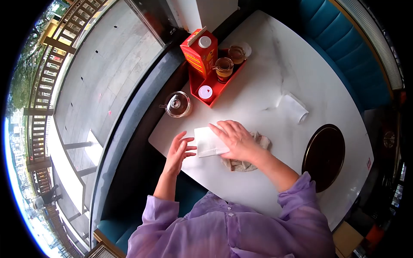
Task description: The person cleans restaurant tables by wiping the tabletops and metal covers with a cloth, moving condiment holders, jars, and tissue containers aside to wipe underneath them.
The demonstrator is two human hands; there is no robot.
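My right hand (234, 139) grips a white folded paper napkin (206, 144) by its right side, fingers over the top. At the napkin's left edge is my left hand (177, 150), its fingers spread and curved; whether a fingertip touches the paper I cannot tell. Beneath my right hand and wrist lies a crumpled beige cloth (241, 166), partly hidden. Another white folded paper napkin (294, 108) rests on the marble-patterned table (275, 77) to the right.
Beyond my hands stands a red caddy (217, 91) with a red carton (198, 52), glass jars (224, 71) and a white-lidded container (205, 92). A lidded glass bowl (178, 105) sits left of it. A dark round tray (324, 157) lies at right. Teal seating (335, 38) borders the table.
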